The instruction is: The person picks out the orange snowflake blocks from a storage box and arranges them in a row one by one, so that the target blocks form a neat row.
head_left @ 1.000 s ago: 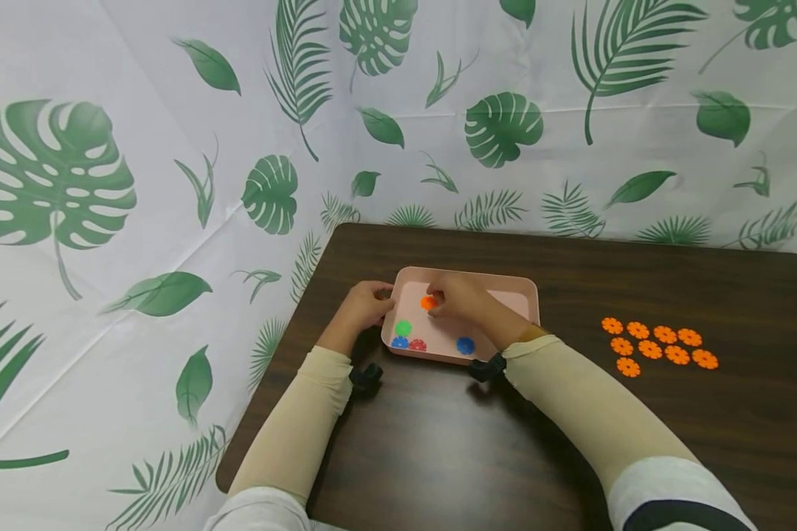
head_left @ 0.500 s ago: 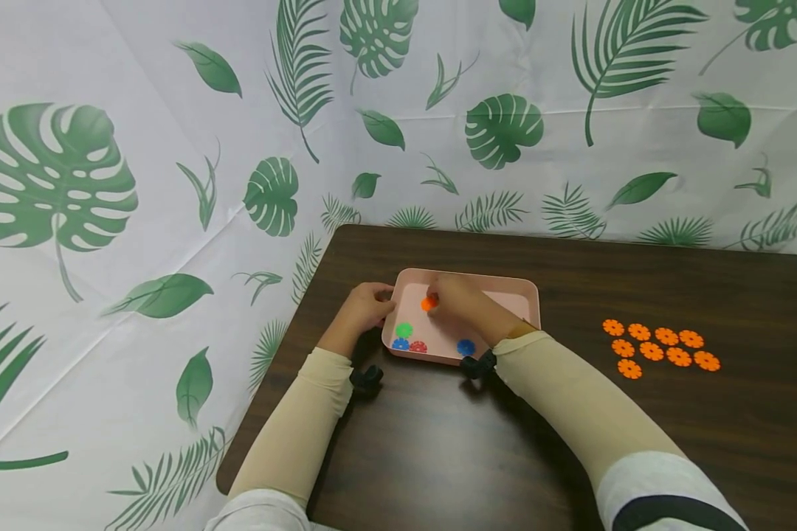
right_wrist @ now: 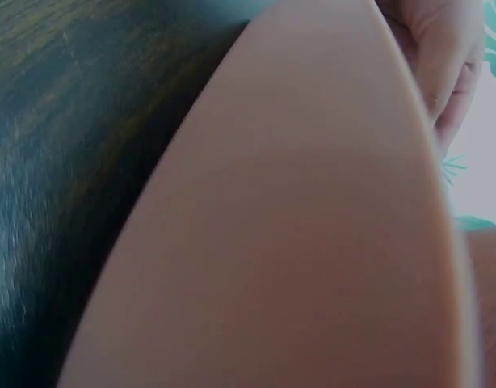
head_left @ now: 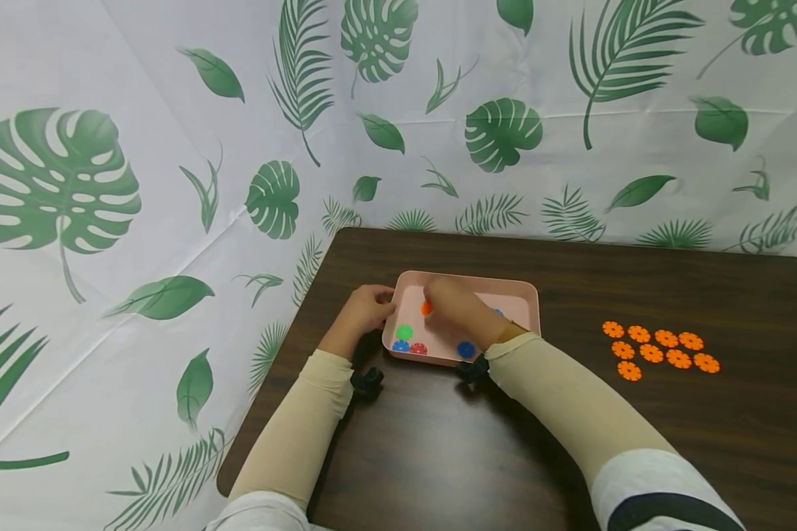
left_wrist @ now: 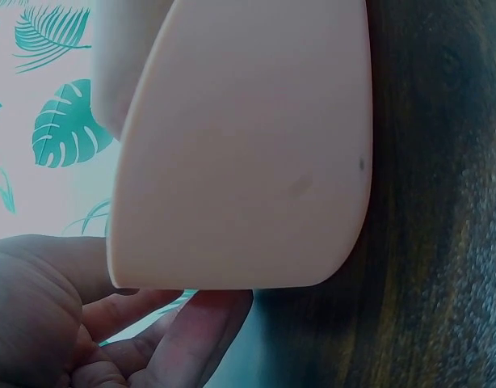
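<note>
A shallow pink tray [head_left: 522, 289] lies on the dark wooden table. At its left end my left hand [head_left: 365, 306] grips the wall; in the left wrist view the thumb goes over the rim and other fingers [left_wrist: 208, 331] touch the outside. My right hand [head_left: 457, 304] is inside the tray, pinching an orange notched disc [head_left: 426, 308], mostly hidden by the fingers. A green disc [head_left: 404, 332], a blue disc [head_left: 401, 346] and a red disc [head_left: 418, 349] lie in the near left corner. Another blue disc [head_left: 466, 349] lies by the near wall.
Several orange notched discs [head_left: 651, 353] lie in loose rows on the table [head_left: 637, 442] right of the tray. A bit of blue [head_left: 499, 312] shows behind my right wrist. A white leaf-patterned cloth [head_left: 425, 184] hangs behind and left of the table.
My right hand has turned over the orange disc, covering more of it, and its forearm has shifted slightly left. The blue bit behind the wrist has come into sight. My left hand stays put.
</note>
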A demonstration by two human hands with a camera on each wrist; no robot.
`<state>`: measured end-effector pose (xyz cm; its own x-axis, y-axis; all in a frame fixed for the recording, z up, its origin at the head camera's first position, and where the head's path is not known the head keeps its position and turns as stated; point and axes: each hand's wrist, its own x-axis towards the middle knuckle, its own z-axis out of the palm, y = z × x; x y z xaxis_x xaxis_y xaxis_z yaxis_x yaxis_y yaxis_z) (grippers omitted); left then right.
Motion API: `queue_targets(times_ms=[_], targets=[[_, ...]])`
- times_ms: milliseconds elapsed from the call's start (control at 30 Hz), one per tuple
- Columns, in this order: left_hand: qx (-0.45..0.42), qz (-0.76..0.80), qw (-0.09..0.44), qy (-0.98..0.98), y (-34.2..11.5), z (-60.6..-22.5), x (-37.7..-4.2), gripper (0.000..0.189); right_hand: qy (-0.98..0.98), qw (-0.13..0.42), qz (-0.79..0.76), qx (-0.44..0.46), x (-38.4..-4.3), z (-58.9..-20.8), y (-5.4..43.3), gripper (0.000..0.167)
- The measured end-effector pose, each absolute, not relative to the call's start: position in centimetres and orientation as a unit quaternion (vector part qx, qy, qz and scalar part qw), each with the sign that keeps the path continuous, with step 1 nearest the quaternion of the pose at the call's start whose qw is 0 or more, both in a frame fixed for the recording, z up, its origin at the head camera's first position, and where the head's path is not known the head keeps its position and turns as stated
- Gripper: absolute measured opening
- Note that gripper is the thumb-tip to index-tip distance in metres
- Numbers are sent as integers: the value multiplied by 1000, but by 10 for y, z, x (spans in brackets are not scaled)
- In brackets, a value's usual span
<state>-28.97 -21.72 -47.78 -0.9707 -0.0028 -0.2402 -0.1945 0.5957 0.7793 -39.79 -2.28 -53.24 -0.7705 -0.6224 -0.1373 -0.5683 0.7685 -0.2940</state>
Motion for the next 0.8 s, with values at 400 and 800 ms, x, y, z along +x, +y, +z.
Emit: queue_targets(times_ms=[400, 800], targets=[[-53, 450, 108, 885, -218, -478, -289, 42, 942, 118, -113, -292, -348, -477, -21, 49], [-68, 454, 119, 880, -217, -474, -288, 44, 945, 84, -142, -283, -347, -430, 17, 34]])
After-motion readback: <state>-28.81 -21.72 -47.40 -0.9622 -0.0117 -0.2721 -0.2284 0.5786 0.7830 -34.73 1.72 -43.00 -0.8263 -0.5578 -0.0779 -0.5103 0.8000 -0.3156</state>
